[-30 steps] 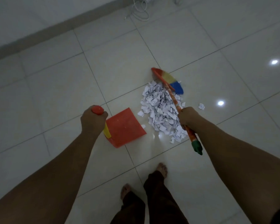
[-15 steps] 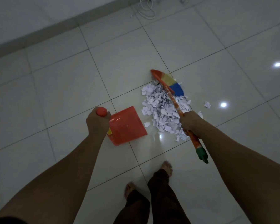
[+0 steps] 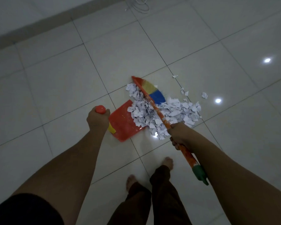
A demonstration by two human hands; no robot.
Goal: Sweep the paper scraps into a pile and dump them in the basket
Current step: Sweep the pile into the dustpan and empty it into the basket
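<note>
Right hand's [image 3: 181,135] broom [image 3: 157,96] has swept scraps [image 3: 146,114] onto left hand's [image 3: 97,121] dustpan [image 3: 122,125].

On floor [image 3: 55,78]: dustpan [image 3: 122,125] left of scrap pile [image 3: 182,111], pile edge on its lip; broom [image 3: 159,113] across pile, head behind; stray scraps [image 3: 204,95] farther right.

Noted white paper scraps [image 3: 167,114] heaped just ahead of right hand [image 3: 180,135] grip on broom [image 3: 157,96]; edge spilling onto red dustpan [image 3: 122,125] held flat below left hand [image 3: 97,120] grip; few strays beyond bristles.
</note>
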